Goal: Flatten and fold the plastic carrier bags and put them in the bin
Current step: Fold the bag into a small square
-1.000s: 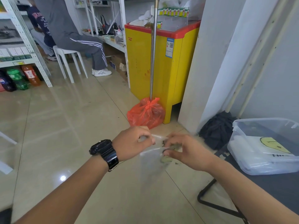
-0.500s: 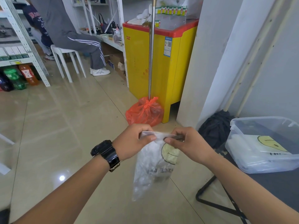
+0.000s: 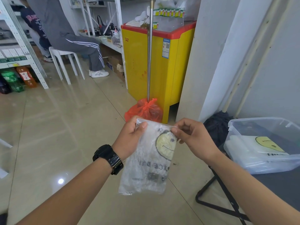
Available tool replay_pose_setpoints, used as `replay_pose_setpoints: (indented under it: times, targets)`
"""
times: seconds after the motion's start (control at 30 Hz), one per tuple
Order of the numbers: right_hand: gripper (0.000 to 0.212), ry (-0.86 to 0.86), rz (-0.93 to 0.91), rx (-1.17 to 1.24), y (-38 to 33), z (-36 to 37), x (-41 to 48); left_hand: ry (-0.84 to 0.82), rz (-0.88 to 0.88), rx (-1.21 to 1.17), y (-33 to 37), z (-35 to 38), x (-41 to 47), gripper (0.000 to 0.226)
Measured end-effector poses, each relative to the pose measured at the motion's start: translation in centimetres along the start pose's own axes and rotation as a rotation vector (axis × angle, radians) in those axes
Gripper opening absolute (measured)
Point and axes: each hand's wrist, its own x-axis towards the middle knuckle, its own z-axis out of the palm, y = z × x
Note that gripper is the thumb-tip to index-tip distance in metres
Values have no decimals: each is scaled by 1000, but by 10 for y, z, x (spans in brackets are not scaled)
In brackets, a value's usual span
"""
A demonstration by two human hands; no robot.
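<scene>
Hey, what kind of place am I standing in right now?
Probably a small shop or its stockroom: a yellow chest freezer, white metal shelving with bottled drinks underneath, and a tiled floor.

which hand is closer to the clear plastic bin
Right. The right hand pinches the smiley carrier bag at its top corner on the side towards the clear plastic bin; the left hand grips the opposite corner, farther from it.

Bright, even, diffuse light; the glossy floor (image 3: 48, 143) mirrors pale streaks and one small glare spot (image 3: 60, 181); shadows faint and soft; wide-angle bending bows the shelving (image 3: 24, 46) and the wall at the edges; slight softness throughout.
</scene>
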Motion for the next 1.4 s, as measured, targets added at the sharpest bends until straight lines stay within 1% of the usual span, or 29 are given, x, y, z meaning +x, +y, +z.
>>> replay_pose_setpoints:
  times: [0.07, 0.1, 0.2, 0.27, 0.37, 0.43, 0.5, 0.57, 0.63, 0.67, 0.77, 0.8, 0.87, 0.93, 1.0, 1.03, 1.13, 1.2, 1.3, 1.4]
  targets:
    - [16, -1, -14, -6, -1, 0, 0, 2, 3, 7, -1, 1, 0, 54]
    - [15, 3, -21, -3, -1, -1, 0, 5, 4, 14, -2, 0, 0, 52]
    - [12, 59, -8, 44, -1, 0, 0, -1, -6, 12, -5, 1, 1, 32]
    - [18, 105, 46, 100, 2, 2, 1, 1, -2, 20, -6, 2, 1, 21]
    - [19, 120, 130, 193, 7, 7, 1, -5, -6, 4, -8, 2, 2, 17]
    - [21, 137, 140, 217, 10, 8, 1, -28, -19, 3, -7, 1, 2, 13]
    - [20, 177, 108, 170, 9, 7, 1, -41, -3, 19, -6, -2, 3, 8]
    - [18, 187, 38, 64, 7, 8, 1, -33, 49, 106, -3, -4, 3, 9]
    - [16, 141, -27, -65, 5, 14, -2, -23, 148, 305, -1, -2, 1, 16]
    - [16, 104, -59, -131, 5, 18, -3, -44, 199, 394, 1, 1, 0, 17]
    - [15, 25, -153, -279, 9, 29, -5, -168, 236, 555, 2, 13, -4, 23]
    - [14, 22, -158, -292, 10, 30, -5, -161, 252, 596, 2, 16, -5, 24]
    - [12, 42, -143, -271, 10, 31, -4, -83, 306, 616, 1, 15, -5, 27]
    - [10, 47, -109, -225, 8, 30, -5, -18, 352, 576, 3, 13, -5, 30]
    - [10, 1, -65, -184, 10, 30, -5, 56, 374, 539, 5, 10, -4, 27]
    - [15, -41, -45, -179, 12, 30, -5, 102, 375, 506, 7, 8, -2, 25]
    - [36, -160, 22, -175, 21, 24, -4, 265, 358, 367, 14, -9, 3, 20]
    - [41, -204, 67, -164, 21, 17, -3, 367, 355, 337, 18, -25, 8, 12]
    - [35, -257, 115, -178, 23, 8, 1, 466, 357, 286, 21, -44, 11, 22]
    - [29, -300, 106, -167, 18, 6, 2, 482, 366, 254, 23, -49, 10, 26]
